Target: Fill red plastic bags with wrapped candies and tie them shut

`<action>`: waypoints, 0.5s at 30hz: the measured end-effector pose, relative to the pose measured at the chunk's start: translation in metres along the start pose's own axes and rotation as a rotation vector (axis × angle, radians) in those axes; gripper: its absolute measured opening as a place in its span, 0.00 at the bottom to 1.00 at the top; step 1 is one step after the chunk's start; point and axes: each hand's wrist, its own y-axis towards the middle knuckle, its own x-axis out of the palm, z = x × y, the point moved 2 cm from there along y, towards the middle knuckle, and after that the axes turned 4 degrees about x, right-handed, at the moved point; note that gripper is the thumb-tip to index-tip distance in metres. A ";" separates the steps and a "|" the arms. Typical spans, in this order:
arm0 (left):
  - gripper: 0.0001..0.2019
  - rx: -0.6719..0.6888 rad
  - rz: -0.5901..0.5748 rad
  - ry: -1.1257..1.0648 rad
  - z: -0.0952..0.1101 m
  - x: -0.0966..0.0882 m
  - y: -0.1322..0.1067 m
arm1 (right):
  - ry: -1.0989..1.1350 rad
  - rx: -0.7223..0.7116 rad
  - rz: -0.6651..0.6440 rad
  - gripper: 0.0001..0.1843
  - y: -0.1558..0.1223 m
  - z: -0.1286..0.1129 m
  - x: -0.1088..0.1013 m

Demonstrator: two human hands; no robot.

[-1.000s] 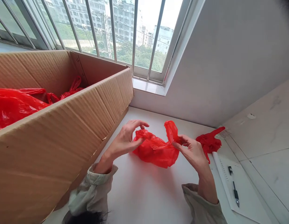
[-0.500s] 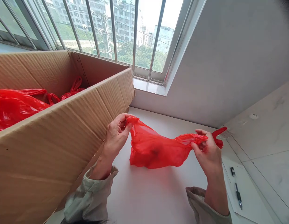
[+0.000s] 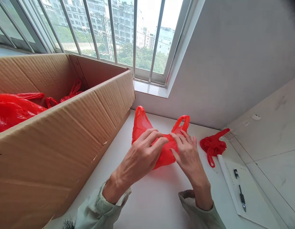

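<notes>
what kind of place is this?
Probably a small packing corner in an upper-floor room. A white worktop sits under a barred window facing apartment blocks, a big carton holds red bags, and a paper form with a pen lies alongside.

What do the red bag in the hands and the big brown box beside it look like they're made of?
The red bag looks like thin plastic film: glossy, slightly see-through, crumpling under both hands. The brown box looks like corrugated cardboard: matte, with fine ridges across its wall and creased fold lines.
</notes>
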 end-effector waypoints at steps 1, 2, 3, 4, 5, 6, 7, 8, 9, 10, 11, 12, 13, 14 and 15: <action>0.09 0.029 -0.037 0.018 0.000 0.006 0.001 | -0.052 -0.003 -0.034 0.18 0.000 0.001 0.005; 0.10 0.048 -0.062 0.034 0.000 0.010 0.001 | -0.083 -0.007 -0.064 0.17 -0.001 0.000 0.007; 0.11 0.059 -0.082 0.044 0.000 0.013 0.001 | -0.095 -0.020 -0.090 0.17 -0.003 -0.001 0.007; 0.11 0.066 -0.102 0.046 -0.001 0.015 0.001 | -0.088 -0.041 -0.109 0.18 -0.006 -0.003 0.005; 0.11 0.069 -0.127 0.043 0.000 0.016 0.001 | -0.064 -0.065 -0.122 0.19 -0.009 -0.007 0.001; 0.11 0.073 -0.159 0.035 0.000 0.016 0.001 | -0.025 -0.090 -0.135 0.19 -0.012 -0.012 -0.004; 0.12 0.075 -0.200 0.023 0.001 0.017 0.001 | 0.020 -0.111 -0.150 0.19 -0.016 -0.017 -0.009; 0.12 0.071 -0.250 0.007 0.003 0.017 0.001 | 0.064 -0.127 -0.177 0.19 -0.019 -0.022 -0.014; 0.12 0.058 -0.306 -0.011 0.005 0.017 0.002 | 0.100 -0.136 -0.218 0.19 -0.021 -0.027 -0.018; 0.12 0.031 -0.364 -0.025 0.006 0.018 0.001 | 0.126 -0.135 -0.273 0.19 -0.023 -0.030 -0.020; 0.12 -0.010 -0.424 -0.031 0.006 0.019 0.000 | 0.142 -0.125 -0.330 0.18 -0.025 -0.033 -0.022; 0.12 -0.061 -0.482 -0.030 0.006 0.019 -0.002 | 0.155 -0.104 -0.383 0.17 -0.026 -0.034 -0.023; 0.12 -0.116 -0.539 -0.029 0.005 0.020 -0.006 | 0.166 -0.074 -0.425 0.16 -0.026 -0.034 -0.022; 0.12 -0.175 -0.594 -0.022 0.004 0.021 -0.011 | 0.176 -0.038 -0.457 0.15 -0.026 -0.034 -0.021; 0.13 -0.232 -0.644 -0.001 0.001 0.021 -0.018 | 0.183 0.000 -0.474 0.14 -0.025 -0.033 -0.018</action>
